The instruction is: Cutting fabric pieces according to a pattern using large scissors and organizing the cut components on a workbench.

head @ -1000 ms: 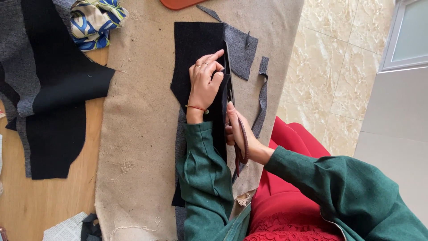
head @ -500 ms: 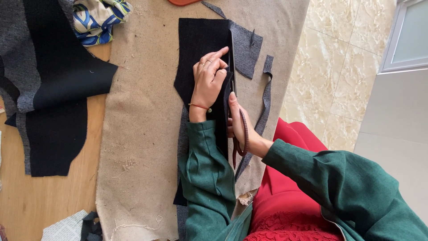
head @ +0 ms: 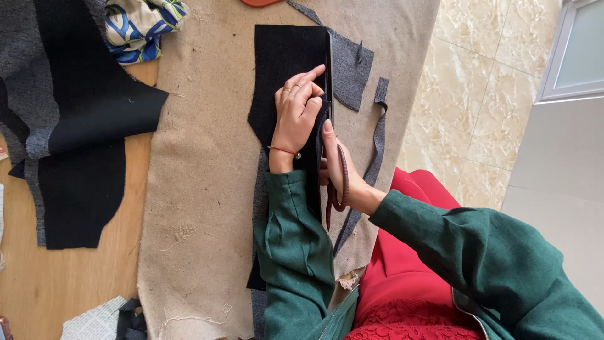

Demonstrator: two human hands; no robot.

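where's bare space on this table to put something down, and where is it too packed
The widest free patch is the tan felt mat, between the dark cloth pile and the black fabric piece. A strip of wooden tabletop lies below that pile. It is crowded where the left hand presses, the right hand works scissors, and grey offcuts lie.

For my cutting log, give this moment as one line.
left hand: flat on black fabric | right hand: holds scissors, blades along fabric's right edge | grey strip: lies right, on tan cloth
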